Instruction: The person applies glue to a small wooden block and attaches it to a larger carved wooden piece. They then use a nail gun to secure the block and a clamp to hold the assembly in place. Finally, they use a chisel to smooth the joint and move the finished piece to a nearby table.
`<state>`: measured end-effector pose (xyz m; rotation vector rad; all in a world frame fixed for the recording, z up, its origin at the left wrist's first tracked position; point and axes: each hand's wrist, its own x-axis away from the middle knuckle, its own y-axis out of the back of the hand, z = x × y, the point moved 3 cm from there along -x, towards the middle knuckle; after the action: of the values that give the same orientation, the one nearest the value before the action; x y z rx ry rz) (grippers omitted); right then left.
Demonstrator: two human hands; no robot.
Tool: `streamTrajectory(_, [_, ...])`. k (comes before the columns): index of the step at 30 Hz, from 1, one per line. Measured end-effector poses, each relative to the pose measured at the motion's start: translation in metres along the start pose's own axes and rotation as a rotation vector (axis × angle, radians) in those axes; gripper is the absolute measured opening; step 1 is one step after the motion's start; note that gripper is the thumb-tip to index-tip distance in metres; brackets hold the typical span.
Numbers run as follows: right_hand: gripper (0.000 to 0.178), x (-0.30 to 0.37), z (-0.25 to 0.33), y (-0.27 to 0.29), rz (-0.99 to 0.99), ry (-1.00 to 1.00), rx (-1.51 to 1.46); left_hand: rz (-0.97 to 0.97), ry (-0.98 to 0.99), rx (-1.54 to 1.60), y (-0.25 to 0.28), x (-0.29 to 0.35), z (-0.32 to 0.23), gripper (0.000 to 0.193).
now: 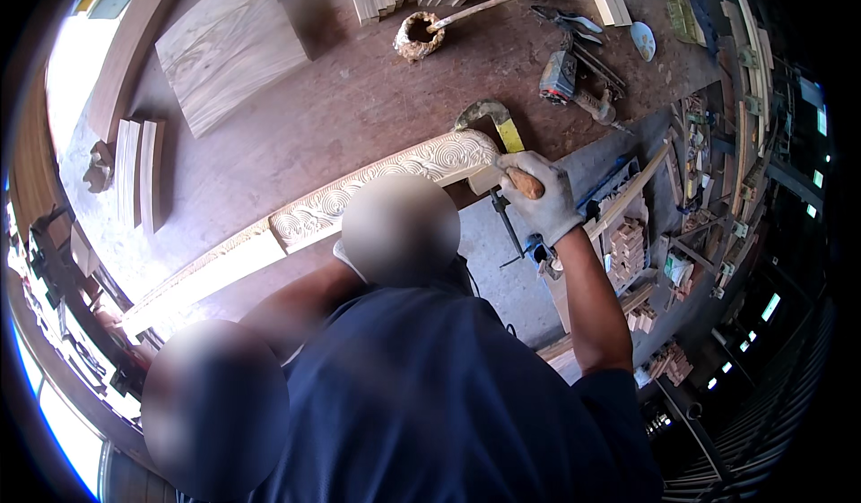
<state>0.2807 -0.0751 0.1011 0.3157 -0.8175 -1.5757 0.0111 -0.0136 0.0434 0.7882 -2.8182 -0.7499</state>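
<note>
A long pale wooden piece with carved swirls [404, 164] lies slantwise along the near edge of the brown table [359, 91]. My right hand [554, 205], in a light glove, is closed around a wooden-handled hand tool [525, 183] at the right end of the carving. The tool's working end is hard to make out. Beside that hand, a clamp with a yellow patch [510, 135] hooks over the piece, its screw hanging below the table edge. Of my left hand [343, 254], only a bit of glove shows by the near side of the carving; a blurred patch hides its fingers.
A crusted pot [414, 47] with a stick across it stands farther back. A grey power tool [558, 77] lies right of it. At the far left are a wide board [229, 50] and curved wooden strips [141, 176]. Stacked wood blocks [630, 247] sit below right.
</note>
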Motion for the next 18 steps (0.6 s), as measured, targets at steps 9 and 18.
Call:
streamTrajectory(9, [0.022,-0.011,0.004,0.0,0.038,0.052,0.049,0.011,0.031,-0.038,-0.001,0.0,0.001,0.023])
streamTrajectory(18, [0.018,-0.004,-0.009,-0.007,-0.031,-0.121,-0.19,0.01,0.048,-0.077,0.009,-0.012,-0.013,0.022])
